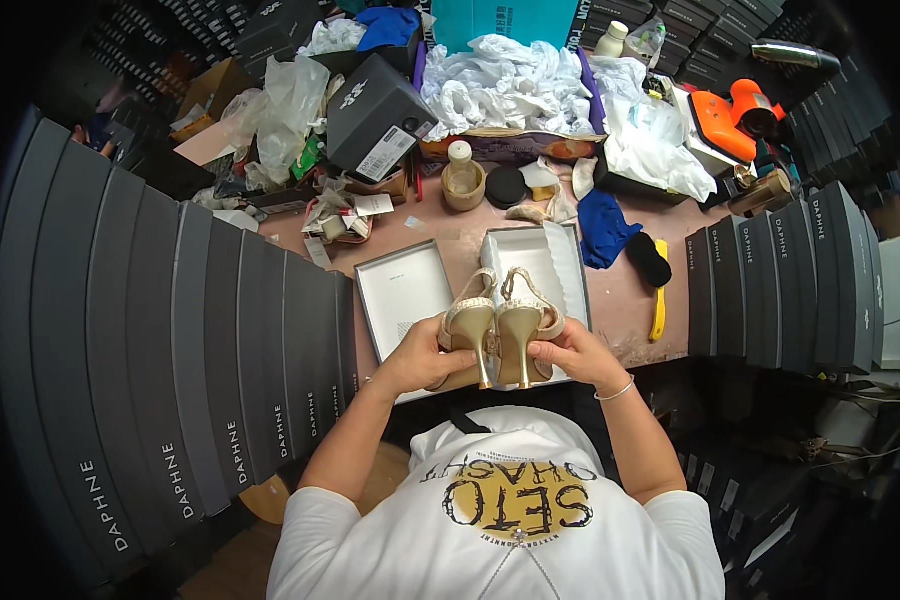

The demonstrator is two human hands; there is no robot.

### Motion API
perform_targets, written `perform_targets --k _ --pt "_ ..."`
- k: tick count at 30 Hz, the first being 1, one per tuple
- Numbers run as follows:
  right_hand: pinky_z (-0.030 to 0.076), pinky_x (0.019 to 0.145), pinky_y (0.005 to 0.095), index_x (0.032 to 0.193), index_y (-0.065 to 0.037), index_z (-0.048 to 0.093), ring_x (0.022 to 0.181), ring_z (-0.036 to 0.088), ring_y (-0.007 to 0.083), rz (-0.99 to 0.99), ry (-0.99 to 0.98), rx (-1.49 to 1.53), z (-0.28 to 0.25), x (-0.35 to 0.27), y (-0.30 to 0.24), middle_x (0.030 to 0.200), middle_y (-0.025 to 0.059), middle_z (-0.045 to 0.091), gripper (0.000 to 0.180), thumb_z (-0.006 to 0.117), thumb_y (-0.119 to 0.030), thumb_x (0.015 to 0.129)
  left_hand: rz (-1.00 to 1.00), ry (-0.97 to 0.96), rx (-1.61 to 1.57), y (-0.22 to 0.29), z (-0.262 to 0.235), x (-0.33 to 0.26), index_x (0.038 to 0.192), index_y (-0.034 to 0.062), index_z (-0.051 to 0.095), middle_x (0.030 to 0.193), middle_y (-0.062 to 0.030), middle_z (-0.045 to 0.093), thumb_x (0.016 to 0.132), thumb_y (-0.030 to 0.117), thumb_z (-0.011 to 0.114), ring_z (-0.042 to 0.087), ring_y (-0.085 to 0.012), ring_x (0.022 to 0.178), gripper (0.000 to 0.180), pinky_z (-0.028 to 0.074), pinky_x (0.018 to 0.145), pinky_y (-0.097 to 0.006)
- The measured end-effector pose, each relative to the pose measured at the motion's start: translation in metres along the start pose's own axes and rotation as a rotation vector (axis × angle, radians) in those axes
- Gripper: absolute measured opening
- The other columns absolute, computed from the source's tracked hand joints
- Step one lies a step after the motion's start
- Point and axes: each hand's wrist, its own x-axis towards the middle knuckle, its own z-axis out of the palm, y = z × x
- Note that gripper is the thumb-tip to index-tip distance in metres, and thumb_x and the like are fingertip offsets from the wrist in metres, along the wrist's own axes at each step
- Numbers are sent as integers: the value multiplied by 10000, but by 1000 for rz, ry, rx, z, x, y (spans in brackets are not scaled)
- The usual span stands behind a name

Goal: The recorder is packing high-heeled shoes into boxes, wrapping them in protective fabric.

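Grip was noted as closed on both sides: the heeled shoe on the left [470, 326] was held by the left grip [422, 352], the heeled shoe on the right [519, 326] by the right grip [578, 357]. The pair was held side by side, heels close together, in front of the torso and over the near part of an open box [502, 250] on the surface [620, 305]. Contact with the box rim could not be determined. A shallow white-lined tray [402, 285], presumably the lid, was seen to the left; white wrapping paper [567, 268] was draped at the box's right side.

Step in hand: judged to be a check or alignment of the pair, since the heel backs were turned up to view and the heel tips were directed toward the body. For the next move, even support of both shoes was judged necessary, with the thin heels kept from knocking.

Pose: the elbows were spread, and the forearms were angled forward and inward. Both thumbs were laid inward near the heels; the other fingers were wrapped around the outer sides, partly hidden.
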Motion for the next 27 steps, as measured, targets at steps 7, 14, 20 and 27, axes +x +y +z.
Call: perform_targets --k 7,14,20,27 --pt "480 823 249 1220 3 511 937 567 80 90 88 100 4 14 -8 1063 30 611 380 592 -239 939 -225 -99 -479 -9 -8 8 1187 -28 540 1078 -74 631 902 209 623 617 -136 961 379 496 856 -289" --pt "480 855 265 1257 4 478 970 567 99 147 92 294 -12 25 20 1112 48 592 420 577 -263 948 -315 -92 -864 -44 -16 22 1260 -21 489 1195 -126 586 958 210 529 597 -198 1070 383 492 941 -346" --pt "489 831 259 1234 3 497 946 580 99 152 129 270 -7 26 24 1091 52 605 408 584 -270 943 -330 -66 -893 -55 -15 18 1276 -17 478 1211 -131 578 957 214 528 589 -208 1092 397 489 954 -355" --pt "499 760 246 1160 2 547 865 597 83 133 182 284 -1 28 20 999 38 631 357 639 -233 908 -290 -65 -810 -52 -17 17 1263 -9 488 1174 -104 591 950 229 551 592 -181 1061 399 485 934 -325"
